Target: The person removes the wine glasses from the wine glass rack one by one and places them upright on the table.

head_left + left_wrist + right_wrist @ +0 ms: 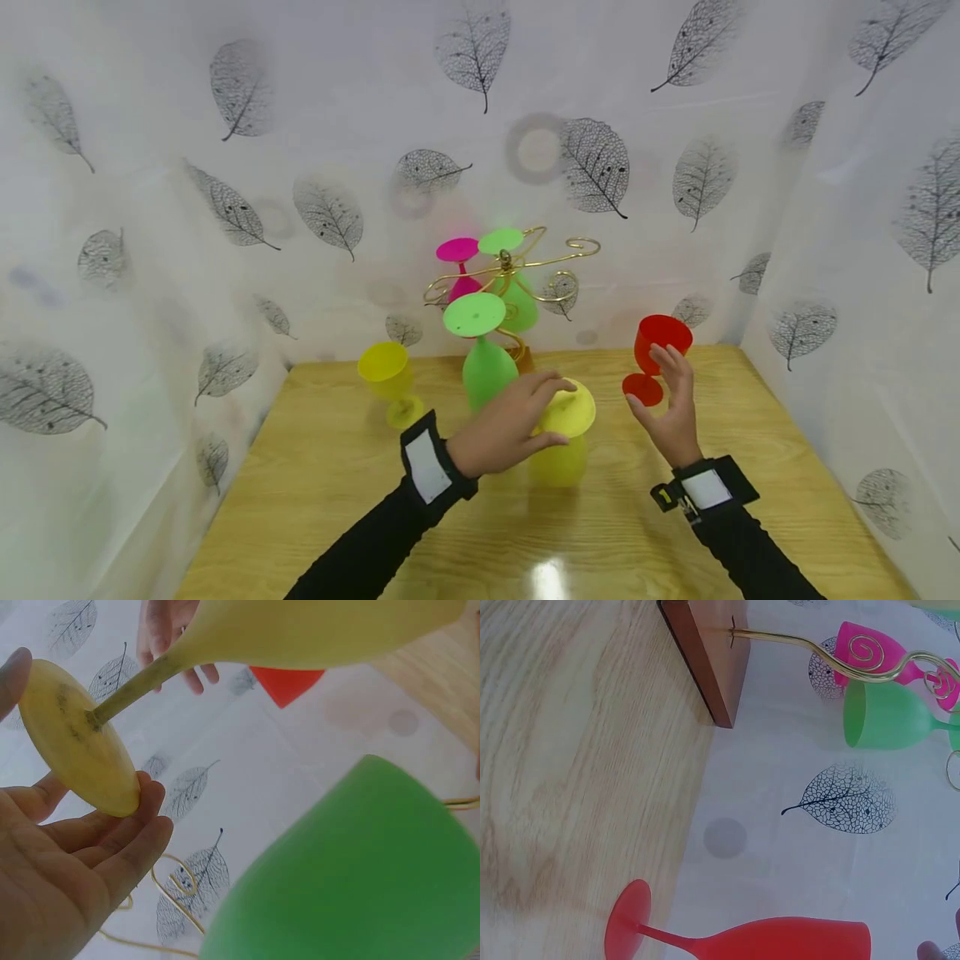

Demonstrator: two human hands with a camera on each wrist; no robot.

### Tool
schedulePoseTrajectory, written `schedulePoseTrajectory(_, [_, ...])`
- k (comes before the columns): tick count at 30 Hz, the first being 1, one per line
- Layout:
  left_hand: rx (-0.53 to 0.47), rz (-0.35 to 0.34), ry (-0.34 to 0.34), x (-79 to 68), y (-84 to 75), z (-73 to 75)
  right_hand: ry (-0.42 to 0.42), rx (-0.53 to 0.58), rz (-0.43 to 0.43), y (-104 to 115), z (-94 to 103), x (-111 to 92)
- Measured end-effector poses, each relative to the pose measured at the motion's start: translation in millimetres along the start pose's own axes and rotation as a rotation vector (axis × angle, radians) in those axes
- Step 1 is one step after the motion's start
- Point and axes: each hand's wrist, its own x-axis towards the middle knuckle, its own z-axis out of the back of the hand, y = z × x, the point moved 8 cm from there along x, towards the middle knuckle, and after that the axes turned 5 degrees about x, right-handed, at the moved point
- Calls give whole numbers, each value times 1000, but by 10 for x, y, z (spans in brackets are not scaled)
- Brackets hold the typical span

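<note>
My left hand (pixel 510 425) holds an upside-down yellow goblet (pixel 567 410) by the rim of its round foot, thumb on one side and fingers on the other. The left wrist view shows the goblet's stem and foot (pixel 79 742) up close. Whether its bowl touches the table cannot be told. At the right, my right hand (pixel 675 408) is beside a red goblet (pixel 663 337), fingers spread and gently bent. That goblet stands upright on its foot; in the right wrist view the red bowl (pixel 787 940) lies apart from the fingertips (pixel 931 950).
A curly gold wire rack (pixel 506 265) on a wooden base (pixel 712 667) stands at the back. Upside-down on it hang green goblets (pixel 489 367) and a pink goblet (pixel 457 250). Another yellow goblet (pixel 386 371) stands upright at left on the wooden table (pixel 322 475). Leaf-printed sheeting (pixel 375 83) surrounds the table.
</note>
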Motion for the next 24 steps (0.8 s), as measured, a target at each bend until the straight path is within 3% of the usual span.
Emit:
schedulePoseTrajectory(6, [73, 0, 1, 332, -32, -112, 14, -5, -54, -80, -26, 50])
schedulePoseTrajectory(11, [76, 37, -11, 478, -11, -236, 34, -17, -59, -172, -26, 38])
schedulePoseTrajectory(17, [52, 71, -5, 498, 30, -333, 98, -91, 88, -146, -8, 39])
schedulePoseTrajectory(24, [8, 127, 51, 462, 114, -349, 163, -71, 263, 322, -64, 119])
